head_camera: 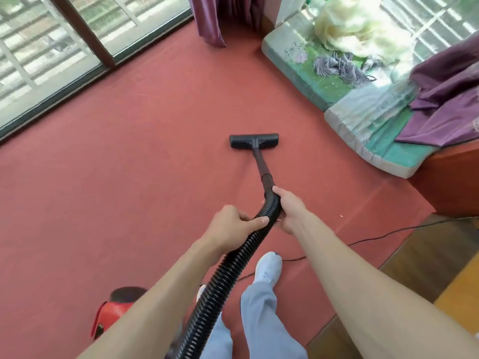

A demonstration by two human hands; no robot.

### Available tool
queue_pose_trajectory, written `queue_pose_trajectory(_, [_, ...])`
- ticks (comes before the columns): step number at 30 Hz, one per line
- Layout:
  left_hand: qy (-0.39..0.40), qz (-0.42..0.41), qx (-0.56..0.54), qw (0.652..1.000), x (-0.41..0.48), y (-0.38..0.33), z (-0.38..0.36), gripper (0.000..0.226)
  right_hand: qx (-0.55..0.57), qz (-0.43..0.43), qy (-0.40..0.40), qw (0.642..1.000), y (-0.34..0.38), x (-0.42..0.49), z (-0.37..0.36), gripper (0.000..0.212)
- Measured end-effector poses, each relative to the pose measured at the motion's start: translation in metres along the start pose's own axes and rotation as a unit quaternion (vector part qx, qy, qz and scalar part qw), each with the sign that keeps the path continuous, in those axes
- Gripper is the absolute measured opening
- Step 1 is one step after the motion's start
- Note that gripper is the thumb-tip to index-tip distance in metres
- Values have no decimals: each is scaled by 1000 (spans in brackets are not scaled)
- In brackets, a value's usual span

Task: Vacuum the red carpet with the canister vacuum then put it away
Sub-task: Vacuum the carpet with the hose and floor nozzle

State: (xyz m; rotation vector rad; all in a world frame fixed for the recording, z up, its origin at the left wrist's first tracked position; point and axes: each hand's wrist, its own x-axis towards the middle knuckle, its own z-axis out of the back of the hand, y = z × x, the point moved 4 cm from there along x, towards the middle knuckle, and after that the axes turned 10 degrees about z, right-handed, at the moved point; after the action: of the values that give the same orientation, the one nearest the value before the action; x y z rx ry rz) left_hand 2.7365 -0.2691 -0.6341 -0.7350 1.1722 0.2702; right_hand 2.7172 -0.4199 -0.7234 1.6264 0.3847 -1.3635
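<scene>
Grips hose (pixel 225 270) in curled right hand (pixel 289 211), pinches it just behind with left hand (pixel 233 224); rests nozzle (pixel 254 140) on carpet (pixel 129 177) well ahead.

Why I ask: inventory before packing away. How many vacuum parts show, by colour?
Black or dark: 4 (floor head, wand, hose, power cord)
Red: 1 (canister)
Total: 5

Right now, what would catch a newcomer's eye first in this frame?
The red carpet fills the floor, with the black nozzle flat at its centre. The left hand and right hand grip the ribbed hose; the red canister sits lower left.
</scene>
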Motion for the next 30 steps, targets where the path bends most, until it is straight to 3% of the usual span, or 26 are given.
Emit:
queue_pose_trajectory(4, [39,-53,1,998,-2,-45,-14,36,18,5,-8,1000,43,-2,35,26])
queue_pose_trajectory(7, [155,-82,39,984,-14,-83,-15,30,56,-35,-16,998,58,-27,67,16])
queue_pose_trajectory(10, [247,-61,117,960,-13,-102,-14,25,82,-82,-22,993,46,-41,87,18])
queue_pose_trajectory(15, [235,-38,169,956,20,-110,-17,18,181,-89,-40,979,34,-16,90,17])
queue_pose_trajectory(22, [112,-51,102,987,88,-117,-44,18,234,-6,-144,961,70,57,86,15])
queue_pose_trajectory(25, [145,-55,94,983,99,-132,-44,18,288,42,-195,937,87,67,89,10])
queue_pose_trajectory(30, [301,-49,184,935,87,-152,-22,25,315,-14,-187,930,73,21,90,17])
